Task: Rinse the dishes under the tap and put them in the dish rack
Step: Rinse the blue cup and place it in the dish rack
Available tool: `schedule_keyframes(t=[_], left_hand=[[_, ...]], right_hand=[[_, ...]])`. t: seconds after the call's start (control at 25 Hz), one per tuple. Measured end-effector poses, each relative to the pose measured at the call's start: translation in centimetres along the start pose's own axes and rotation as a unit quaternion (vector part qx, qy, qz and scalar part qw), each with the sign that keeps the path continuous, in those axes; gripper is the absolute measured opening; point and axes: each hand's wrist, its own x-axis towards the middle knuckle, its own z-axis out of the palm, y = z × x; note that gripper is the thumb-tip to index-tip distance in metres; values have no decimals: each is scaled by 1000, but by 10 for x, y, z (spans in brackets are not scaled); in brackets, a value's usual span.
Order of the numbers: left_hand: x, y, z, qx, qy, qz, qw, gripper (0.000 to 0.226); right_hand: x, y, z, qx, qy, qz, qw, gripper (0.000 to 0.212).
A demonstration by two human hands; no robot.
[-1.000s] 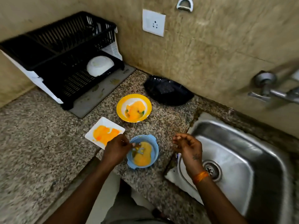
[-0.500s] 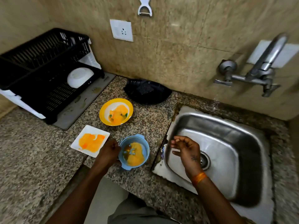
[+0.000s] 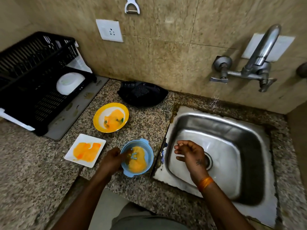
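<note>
- The left hand [image 3: 111, 161] sits at the lower centre of the frame, its fingers curled over the left rim of the blue bowl [image 3: 137, 157] and gripping it.
- The blue bowl stands on the speckled granite table [image 3: 149, 122], just left of the sink's edge, with orange residue smeared inside.
- The right hand [image 3: 191, 154] hovers above the left part of the steel sink [image 3: 232, 130]; its fingers are loosely curled and slightly apart, and they hold nothing.
- An orange band [image 3: 205, 183] circles the right wrist.
- A white square plate [image 3: 85, 150] smeared with orange lies to the left of the blue bowl, close to it but apart.
- A yellow round plate [image 3: 111, 117] with orange residue and green bits lies above both, nearer the wall.
- The black dish rack [image 3: 29, 90] stands at the left of the frame on a grey tray [image 3: 73, 110]; a white bowl [image 3: 70, 83] rests upside down on its lower level.
- A black dish [image 3: 142, 93] lies against the wall, in the middle of the frame.
- The metal tap [image 3: 259, 63] juts from the wall at the upper right, above the sink.
- A white socket [image 3: 110, 30] and a peeler [image 3: 132, 5] hang on the wall at the top centre.
</note>
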Motion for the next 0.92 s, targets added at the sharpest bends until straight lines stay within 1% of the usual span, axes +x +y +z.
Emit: schedule_keyframes(t=[0.04,0.16,0.2,0.32,0.4,0.44,0.52,0.6,0.64,0.72,0.76,0.84,0.92], left_hand=[[-1,3,2,-24,-12,-10,1000,32],[-3,22,17,-122,-63,-34,990,10],[-2,32,27,-152,-78,-33,985,6],[8,64,67,-198,-71,-1,978,13],[17,90,97,-216,-97,23,971,21],[21,102,111,-229,-123,22,965,20],[30,125,141,-262,-189,-11,946,17],[40,145,166,-275,-240,-39,930,16],[45,153,179,-270,-258,-41,927,15],[50,169,204,-254,-288,-33,923,13],[51,176,214,-250,-296,-30,921,14],[53,188,234,-248,-314,-37,916,15],[53,196,250,-250,-327,-50,910,12]], right_hand=[[2,-3,1,3,0,-1,1000,19],[10,-20,-4,20,10,-24,999,19],[15,-27,-9,29,21,-35,999,18],[33,-50,-29,51,76,-76,993,16],[50,-67,-44,57,135,-111,983,15],[60,-77,-53,60,171,-131,975,17],[83,-101,-76,52,262,-168,949,20],[107,-125,-103,-10,352,-205,913,9],[117,-138,-113,-44,387,-215,896,13],[134,-162,-127,-90,416,-223,877,39],[141,-172,-131,-114,424,-221,871,42],[153,-186,-137,-169,450,-213,851,32],[159,-190,-144,-191,464,-215,838,23]])
